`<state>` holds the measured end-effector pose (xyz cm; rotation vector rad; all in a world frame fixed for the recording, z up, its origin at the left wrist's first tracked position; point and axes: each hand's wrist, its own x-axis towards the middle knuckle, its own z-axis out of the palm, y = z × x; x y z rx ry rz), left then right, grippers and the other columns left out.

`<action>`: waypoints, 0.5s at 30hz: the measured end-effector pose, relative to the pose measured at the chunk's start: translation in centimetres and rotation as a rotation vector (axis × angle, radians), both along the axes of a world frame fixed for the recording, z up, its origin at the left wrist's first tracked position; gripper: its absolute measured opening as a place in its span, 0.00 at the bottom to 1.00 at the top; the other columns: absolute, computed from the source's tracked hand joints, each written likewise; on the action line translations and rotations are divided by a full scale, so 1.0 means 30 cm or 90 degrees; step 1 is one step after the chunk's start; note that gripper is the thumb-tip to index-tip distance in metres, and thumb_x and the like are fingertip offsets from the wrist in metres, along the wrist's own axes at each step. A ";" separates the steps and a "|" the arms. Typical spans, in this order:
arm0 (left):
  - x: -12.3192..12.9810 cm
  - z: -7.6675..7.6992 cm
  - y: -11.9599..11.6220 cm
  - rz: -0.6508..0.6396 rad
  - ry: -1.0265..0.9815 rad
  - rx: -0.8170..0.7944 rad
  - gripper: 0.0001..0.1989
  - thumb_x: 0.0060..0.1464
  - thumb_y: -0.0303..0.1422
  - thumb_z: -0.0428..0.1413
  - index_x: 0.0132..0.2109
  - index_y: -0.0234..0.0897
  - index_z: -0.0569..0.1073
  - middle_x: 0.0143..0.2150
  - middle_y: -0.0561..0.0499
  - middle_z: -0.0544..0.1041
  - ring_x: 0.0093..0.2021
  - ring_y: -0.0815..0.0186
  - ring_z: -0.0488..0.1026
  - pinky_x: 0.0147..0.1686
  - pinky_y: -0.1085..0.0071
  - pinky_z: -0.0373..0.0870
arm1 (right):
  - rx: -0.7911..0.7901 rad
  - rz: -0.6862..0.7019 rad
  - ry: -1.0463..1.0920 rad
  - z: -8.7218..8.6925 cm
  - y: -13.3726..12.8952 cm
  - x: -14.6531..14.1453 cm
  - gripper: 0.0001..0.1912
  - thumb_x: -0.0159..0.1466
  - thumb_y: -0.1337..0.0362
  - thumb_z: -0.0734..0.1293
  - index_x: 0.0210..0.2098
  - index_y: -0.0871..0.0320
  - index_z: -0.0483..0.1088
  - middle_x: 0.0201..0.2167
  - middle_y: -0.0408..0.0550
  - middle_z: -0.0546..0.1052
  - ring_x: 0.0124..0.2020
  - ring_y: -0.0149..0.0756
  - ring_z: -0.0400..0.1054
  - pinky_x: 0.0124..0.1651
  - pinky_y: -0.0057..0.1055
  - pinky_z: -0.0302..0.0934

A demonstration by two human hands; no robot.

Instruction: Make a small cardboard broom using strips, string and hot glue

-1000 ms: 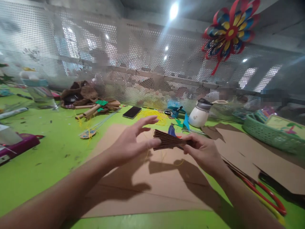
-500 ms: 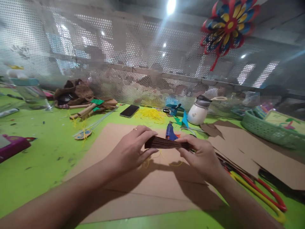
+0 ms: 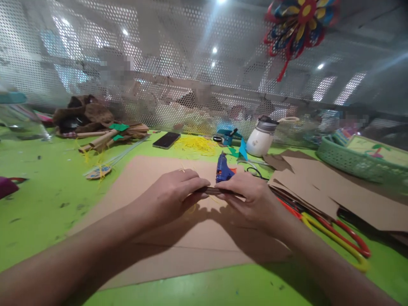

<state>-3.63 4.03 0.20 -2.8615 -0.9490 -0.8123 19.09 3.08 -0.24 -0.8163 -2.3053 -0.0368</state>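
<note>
Between my two hands is a thin stack of folded brown paper (image 3: 213, 191), pressed flat. My left hand (image 3: 175, 191) grips its left end, thumb below and fingers on top. The right end is pinched by my right hand (image 3: 247, 191) in the same way, and most of the stack hides behind the fingers. Under both hands lies a large brown cardboard sheet (image 3: 153, 265). Just behind my right hand a blue glue gun (image 3: 224, 168) rests near the sheet's far edge. Thin yellow paper strands (image 3: 191, 208) show below the hands.
Scissors with red and yellow handles (image 3: 338, 242) and brown card pieces (image 3: 347, 191) lie at the right, before a green basket (image 3: 338, 159). Farther back are a white jar (image 3: 260, 138), yellow shredded paper (image 3: 197, 145), a phone (image 3: 166, 140) and rolled brown paper (image 3: 105, 138).
My right hand has slid left along the folded stack, closer to my left hand. The stack's fanned left end is now squeezed flat and mostly covered. The view has shifted slightly.
</note>
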 end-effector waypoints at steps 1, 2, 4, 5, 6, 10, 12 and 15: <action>0.005 0.001 -0.005 0.005 0.020 0.008 0.14 0.65 0.36 0.46 0.47 0.37 0.74 0.35 0.45 0.77 0.35 0.63 0.71 0.34 0.69 0.64 | 0.002 -0.002 -0.003 -0.004 0.000 -0.002 0.10 0.66 0.69 0.62 0.39 0.58 0.77 0.29 0.48 0.80 0.29 0.36 0.69 0.34 0.33 0.54; 0.010 0.002 -0.009 0.014 0.042 0.020 0.15 0.65 0.37 0.46 0.47 0.37 0.74 0.35 0.45 0.77 0.34 0.62 0.71 0.34 0.69 0.63 | 0.003 -0.005 -0.010 -0.007 -0.001 -0.005 0.11 0.66 0.68 0.62 0.37 0.58 0.77 0.28 0.48 0.80 0.28 0.36 0.69 0.35 0.33 0.54; 0.022 0.000 -0.018 0.029 0.082 0.043 0.15 0.65 0.38 0.46 0.45 0.37 0.74 0.34 0.45 0.77 0.33 0.62 0.71 0.34 0.68 0.62 | -0.006 -0.013 -0.035 -0.012 -0.003 -0.014 0.11 0.67 0.68 0.62 0.35 0.57 0.77 0.26 0.47 0.79 0.28 0.35 0.68 0.38 0.35 0.52; 0.027 -0.003 -0.021 0.030 0.097 0.051 0.14 0.65 0.37 0.46 0.43 0.37 0.74 0.34 0.46 0.77 0.32 0.63 0.70 0.33 0.68 0.61 | -0.010 -0.014 -0.045 -0.014 -0.005 -0.018 0.11 0.67 0.68 0.62 0.34 0.57 0.76 0.26 0.46 0.79 0.29 0.35 0.68 0.40 0.36 0.52; 0.030 -0.007 -0.022 0.029 0.107 0.056 0.14 0.65 0.36 0.46 0.42 0.37 0.74 0.33 0.46 0.77 0.32 0.63 0.70 0.33 0.68 0.61 | -0.011 -0.014 -0.053 -0.015 -0.008 -0.023 0.11 0.67 0.69 0.62 0.33 0.57 0.76 0.27 0.46 0.79 0.30 0.35 0.68 0.41 0.36 0.52; 0.030 -0.031 -0.018 0.022 0.128 0.067 0.08 0.63 0.31 0.49 0.39 0.36 0.72 0.32 0.48 0.76 0.31 0.62 0.69 0.32 0.67 0.59 | 0.002 -0.027 -0.072 -0.013 -0.016 -0.035 0.09 0.65 0.70 0.62 0.33 0.57 0.74 0.31 0.47 0.79 0.34 0.37 0.68 0.44 0.38 0.51; 0.025 -0.041 -0.015 0.026 0.141 0.072 0.06 0.62 0.29 0.50 0.38 0.37 0.71 0.32 0.49 0.75 0.31 0.62 0.69 0.32 0.67 0.59 | 0.023 -0.047 -0.110 -0.009 -0.021 -0.037 0.09 0.65 0.71 0.62 0.31 0.57 0.73 0.29 0.47 0.77 0.33 0.38 0.67 0.44 0.40 0.51; 0.023 -0.041 -0.018 0.031 0.158 0.074 0.06 0.61 0.28 0.49 0.37 0.38 0.70 0.31 0.50 0.75 0.31 0.63 0.69 0.31 0.67 0.59 | 0.019 -0.063 -0.159 -0.007 -0.035 -0.039 0.10 0.63 0.71 0.62 0.27 0.57 0.69 0.25 0.46 0.75 0.31 0.38 0.65 0.42 0.39 0.52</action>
